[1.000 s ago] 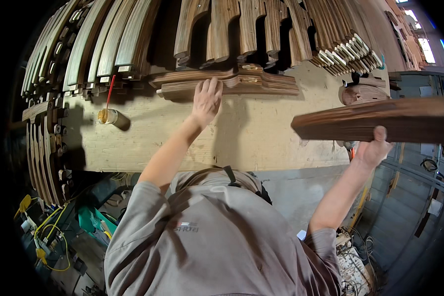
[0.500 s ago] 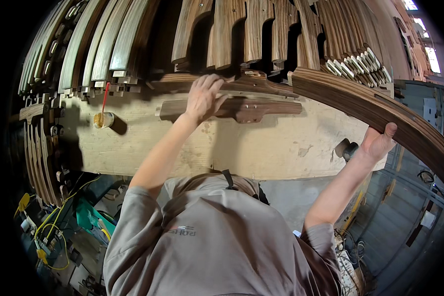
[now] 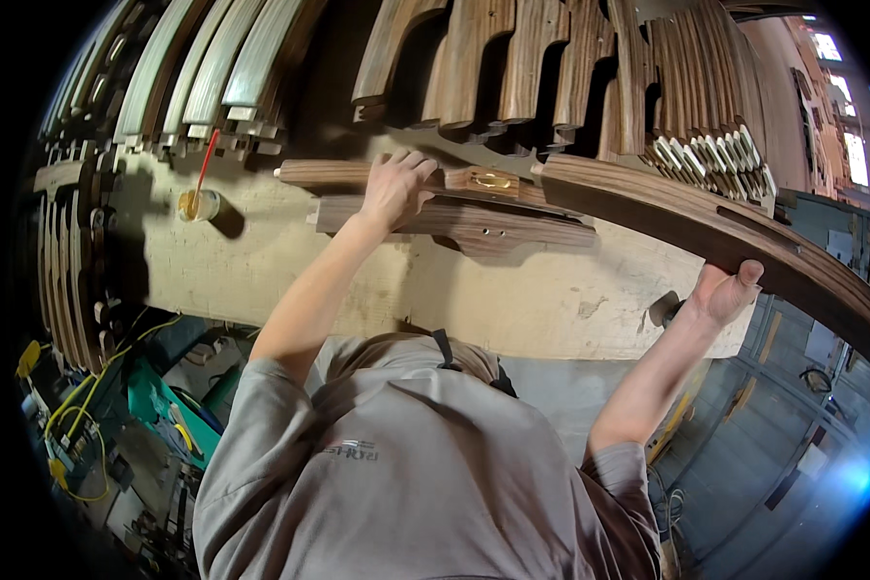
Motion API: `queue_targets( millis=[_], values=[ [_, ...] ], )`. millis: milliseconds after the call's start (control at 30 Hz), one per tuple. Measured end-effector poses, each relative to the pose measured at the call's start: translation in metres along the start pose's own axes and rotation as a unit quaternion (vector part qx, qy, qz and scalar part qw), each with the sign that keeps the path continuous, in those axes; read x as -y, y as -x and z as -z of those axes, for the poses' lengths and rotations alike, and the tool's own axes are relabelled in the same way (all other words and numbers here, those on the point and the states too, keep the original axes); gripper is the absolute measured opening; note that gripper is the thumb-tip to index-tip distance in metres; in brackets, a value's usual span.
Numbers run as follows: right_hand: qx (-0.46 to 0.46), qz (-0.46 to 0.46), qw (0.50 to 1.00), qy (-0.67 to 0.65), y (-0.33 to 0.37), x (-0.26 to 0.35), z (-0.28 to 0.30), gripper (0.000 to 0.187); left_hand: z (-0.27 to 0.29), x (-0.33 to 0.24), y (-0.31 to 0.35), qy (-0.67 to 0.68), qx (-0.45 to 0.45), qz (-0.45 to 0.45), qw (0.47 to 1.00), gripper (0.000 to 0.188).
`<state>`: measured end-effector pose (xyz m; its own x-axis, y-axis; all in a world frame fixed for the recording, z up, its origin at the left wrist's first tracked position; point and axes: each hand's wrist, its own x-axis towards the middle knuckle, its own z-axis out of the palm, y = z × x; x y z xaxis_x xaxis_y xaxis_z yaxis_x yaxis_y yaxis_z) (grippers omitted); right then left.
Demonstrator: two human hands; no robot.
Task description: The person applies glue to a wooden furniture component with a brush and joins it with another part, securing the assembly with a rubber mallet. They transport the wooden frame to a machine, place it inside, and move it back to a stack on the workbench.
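Note:
My left hand (image 3: 397, 189) is closed over a narrow, dark-grained wooden part (image 3: 329, 175) with a glossy yellowish oval recess on its upper side. Just nearer to me, a second shaped wooden part (image 3: 493, 232) with two small holes lies on the bench, its stepped edge facing me. On the right, my right hand (image 3: 730, 290) grips a long, curved wooden rail (image 3: 667, 211) from below, thumb on its near side. That rail has a dark slot, and its left end hangs over the right end of the narrow part.
Several shaped wooden parts (image 3: 474, 68) are lined up along the back, with paler-faced ones (image 3: 213, 77) at the left. A small pot (image 3: 199, 205) with a red stick stands on the pale bench (image 3: 358, 290). More parts (image 3: 63, 261) stack beyond its left edge.
The narrow part under my left hand has come away from the row behind and turned, so its oval recess shows. The rail in my right hand has shifted slightly left.

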<state>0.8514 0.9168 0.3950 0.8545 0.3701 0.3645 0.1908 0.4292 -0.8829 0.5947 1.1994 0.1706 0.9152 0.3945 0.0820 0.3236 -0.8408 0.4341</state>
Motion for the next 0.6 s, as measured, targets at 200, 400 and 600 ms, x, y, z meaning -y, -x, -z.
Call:
queue_targets(
  millis=[200, 400, 600],
  values=[
    [-0.015, -0.07, 0.996, -0.058, -0.007, -0.041, -0.002, 0.072, -0.015, -0.013, -0.015, 0.08, 0.043, 0.004, 0.996, 0.05],
    [0.061, -0.066, 0.994, -0.058, -0.013, -0.071, -0.018, 0.071, -0.017, -0.006, -0.024, 0.075, 0.087, 0.016, 0.993, 0.052],
    [0.083, -0.063, 0.994, -0.028, -0.018, -0.08, -0.02, 0.079, -0.01, -0.009, -0.021, 0.089, 0.052, 0.019, 0.995, 0.053]
  ],
)
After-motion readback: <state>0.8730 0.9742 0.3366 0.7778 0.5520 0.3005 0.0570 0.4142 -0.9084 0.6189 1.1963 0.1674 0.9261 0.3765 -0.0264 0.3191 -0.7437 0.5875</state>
